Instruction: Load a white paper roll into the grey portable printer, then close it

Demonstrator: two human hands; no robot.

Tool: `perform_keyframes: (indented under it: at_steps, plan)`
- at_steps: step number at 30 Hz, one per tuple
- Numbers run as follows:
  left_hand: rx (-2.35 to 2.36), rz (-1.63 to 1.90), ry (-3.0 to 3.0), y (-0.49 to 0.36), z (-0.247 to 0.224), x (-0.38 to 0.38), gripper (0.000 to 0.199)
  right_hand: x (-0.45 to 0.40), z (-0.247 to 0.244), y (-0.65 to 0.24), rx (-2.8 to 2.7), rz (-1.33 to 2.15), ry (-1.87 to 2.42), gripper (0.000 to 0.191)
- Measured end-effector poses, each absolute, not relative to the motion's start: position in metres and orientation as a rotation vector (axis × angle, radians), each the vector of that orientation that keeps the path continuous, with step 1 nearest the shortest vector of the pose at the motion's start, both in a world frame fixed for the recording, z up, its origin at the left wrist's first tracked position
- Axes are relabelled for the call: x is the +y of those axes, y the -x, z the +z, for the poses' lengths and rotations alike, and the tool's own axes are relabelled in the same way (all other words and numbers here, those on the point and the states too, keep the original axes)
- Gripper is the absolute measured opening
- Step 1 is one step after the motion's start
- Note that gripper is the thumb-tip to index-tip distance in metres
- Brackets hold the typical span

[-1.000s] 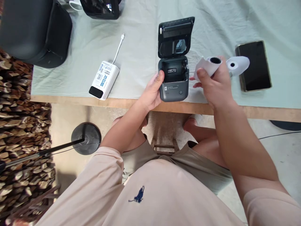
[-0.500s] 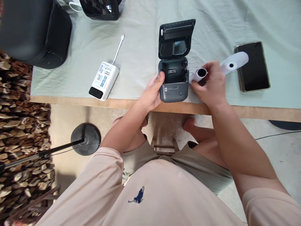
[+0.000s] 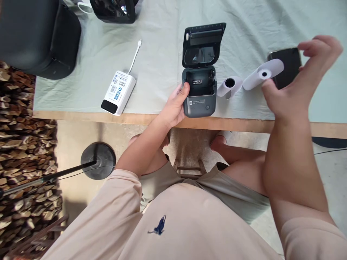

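Note:
My left hand (image 3: 177,103) grips the left side of a dark grey label printer (image 3: 200,103) near the table's front edge. The printer's lid (image 3: 203,45) is raised, and its paper compartment shows no roll. Just right of the printer a white paper roll (image 3: 227,86) with a dark core lies on the cloth. Farther right is a second paper roll (image 3: 257,76) with a small dark core hole and a loose end sticking out. My right hand (image 3: 300,79) is beside that second roll, fingers apart and holding nothing. It partly covers a smartphone (image 3: 287,65).
A white power bank (image 3: 119,92) with a short cable lies left of the printer. A black case (image 3: 40,39) and a shiny black device (image 3: 114,11) stand at the back left. The wooden table edge (image 3: 146,118) runs in front, with a round stand base (image 3: 98,159) below.
My right hand has let go of the dark-cored paper roll and moved right, over the phone, with fingers spreading. My left hand and the printer stay in place.

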State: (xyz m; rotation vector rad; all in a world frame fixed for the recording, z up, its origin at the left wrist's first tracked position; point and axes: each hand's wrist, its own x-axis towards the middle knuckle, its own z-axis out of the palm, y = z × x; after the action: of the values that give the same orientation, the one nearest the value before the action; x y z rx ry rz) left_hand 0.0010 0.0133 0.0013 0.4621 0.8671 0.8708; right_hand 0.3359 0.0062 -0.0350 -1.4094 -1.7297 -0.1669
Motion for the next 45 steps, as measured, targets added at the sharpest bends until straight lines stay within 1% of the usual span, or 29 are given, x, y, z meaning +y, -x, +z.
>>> perform_keyframes:
  at_steps: [1,2,3,4,6,9,16,18,23,26,29,32,36,40,45]
  plan:
    - [0.874,0.871,-0.472,-0.001,0.002,0.013,0.043,0.009,-0.036,-0.341,-1.772,-0.095,1.467,0.093]
    - [0.881,0.872,-0.480,-0.001,0.002,0.013,0.044,0.011,-0.036,-0.343,-1.802,0.003,1.539,0.104]
    - [0.885,0.873,-0.485,-0.001,0.003,0.013,0.045,0.012,-0.035,-0.344,-1.807,0.106,1.617,0.109]
    - [0.889,0.874,-0.488,-0.001,0.003,0.013,0.046,0.012,-0.034,-0.344,-1.790,0.195,1.691,0.109]
    - [0.891,0.872,-0.494,-0.001,0.002,0.014,0.048,0.013,-0.031,-0.341,-1.726,0.290,1.812,0.100]
    - [0.895,0.859,-0.508,-0.001,0.002,0.014,0.046,0.014,-0.026,-0.335,-1.607,0.311,1.923,0.081]
    - [0.887,0.870,-0.524,-0.002,0.003,0.014,0.045,0.015,-0.028,-0.322,-1.492,0.337,1.920,0.046]
    - [0.887,0.869,-0.524,-0.002,0.003,0.014,0.045,0.015,-0.029,-0.317,-1.492,0.337,1.923,0.040]
    - [0.871,0.881,-0.538,-0.001,0.001,0.014,0.042,0.015,-0.031,-0.316,-1.617,0.270,1.943,0.043]
    - [0.858,0.882,-0.546,-0.001,0.002,0.014,0.043,0.019,-0.038,-0.325,-1.547,0.277,1.855,0.046]
    - [0.869,0.865,-0.518,-0.001,0.003,0.014,0.044,0.024,-0.046,-0.332,-1.368,0.448,1.567,0.049]
    - [0.885,0.853,-0.521,-0.001,0.004,0.014,0.044,0.026,-0.048,-0.330,-1.240,0.713,1.339,0.043]
    - [0.892,0.852,-0.563,-0.002,0.005,0.013,0.038,0.027,-0.045,-0.315,-1.135,0.872,1.235,0.048]
    - [0.878,0.874,-0.558,-0.002,0.005,0.012,0.039,0.030,-0.043,-0.300,-1.018,0.960,1.142,0.063]
    - [0.878,0.869,-0.505,-0.002,0.007,0.013,0.037,0.025,-0.027,-0.280,-0.877,1.098,1.187,0.056]
